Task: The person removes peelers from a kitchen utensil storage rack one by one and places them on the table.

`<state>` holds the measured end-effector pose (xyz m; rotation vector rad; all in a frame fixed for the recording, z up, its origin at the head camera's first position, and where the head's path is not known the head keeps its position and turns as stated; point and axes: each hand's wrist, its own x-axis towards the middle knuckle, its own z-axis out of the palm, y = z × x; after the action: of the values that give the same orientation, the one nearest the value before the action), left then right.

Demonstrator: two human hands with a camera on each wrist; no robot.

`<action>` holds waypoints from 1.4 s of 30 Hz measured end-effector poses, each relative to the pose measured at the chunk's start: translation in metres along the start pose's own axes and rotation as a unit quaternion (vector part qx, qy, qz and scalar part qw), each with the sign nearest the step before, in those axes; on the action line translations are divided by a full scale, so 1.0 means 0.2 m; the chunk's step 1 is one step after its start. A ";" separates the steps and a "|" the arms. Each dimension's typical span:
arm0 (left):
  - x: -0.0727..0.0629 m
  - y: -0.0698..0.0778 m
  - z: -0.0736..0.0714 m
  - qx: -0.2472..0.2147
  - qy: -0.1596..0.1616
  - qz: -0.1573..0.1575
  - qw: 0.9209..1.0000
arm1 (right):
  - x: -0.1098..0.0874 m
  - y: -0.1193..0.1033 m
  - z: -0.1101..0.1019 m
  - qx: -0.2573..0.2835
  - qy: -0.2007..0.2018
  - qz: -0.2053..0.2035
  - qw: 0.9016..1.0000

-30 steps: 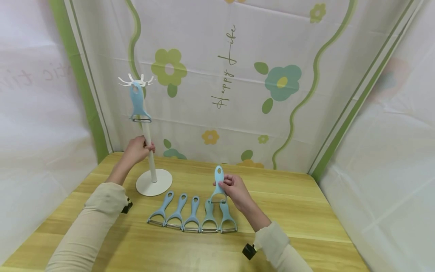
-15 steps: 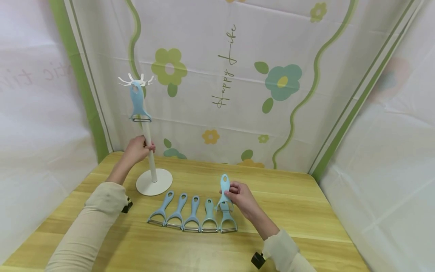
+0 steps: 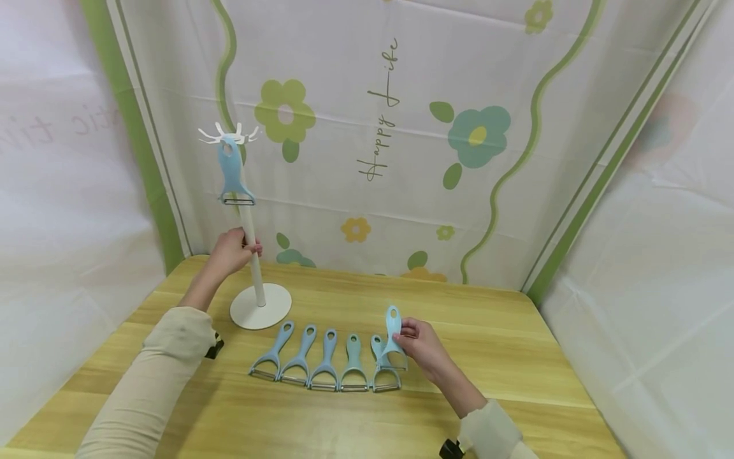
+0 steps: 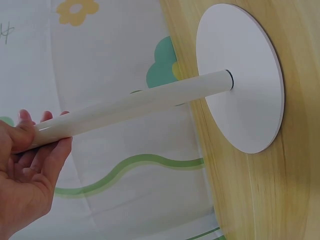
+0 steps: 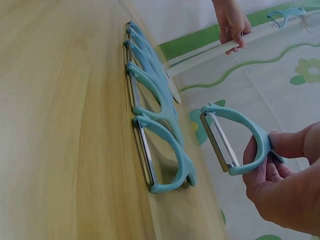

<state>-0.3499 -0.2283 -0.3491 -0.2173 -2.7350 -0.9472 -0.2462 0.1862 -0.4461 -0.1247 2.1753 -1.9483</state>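
Observation:
My left hand grips the white pole of a hook stand, fingers curled round it about midway up. The stand's round white base sits on the table. From one of its top hooks hangs a blue peeler. Between thumb and fingers, my right hand pinches the handle of another light blue peeler, its blade end down. In the head view this peeler overlaps the rightmost peeler of a row on the table; the right wrist view shows it held above the tabletop.
Several blue and greenish peelers lie side by side on the wooden table, handles pointing to the back. A flowered curtain stands behind the table, with white cloth at both sides.
My right hand has moved to the right and toward the front with the peeler, passing over the right end of the row. The left hand has stayed on the pole.

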 end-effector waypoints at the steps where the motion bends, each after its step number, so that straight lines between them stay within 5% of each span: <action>1: 0.00 0.00 0.00 0.001 0.000 0.000 1.000 | 0.00 0.00 -0.01 -0.001 -0.001 0.000 1.000; 29: 0.00 0.00 0.00 0.001 -0.004 -0.001 1.000 | -0.07 0.14 -0.25 -0.028 0.027 0.039 0.999; 42: -0.01 0.01 0.00 -0.012 -0.009 -0.005 1.000 | -0.02 0.17 -0.22 -0.117 0.069 0.072 0.988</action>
<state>-0.3475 -0.2273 -0.3478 -0.2187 -2.7446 -0.9871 -0.2482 0.2331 -0.4748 0.1314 2.4219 -1.6652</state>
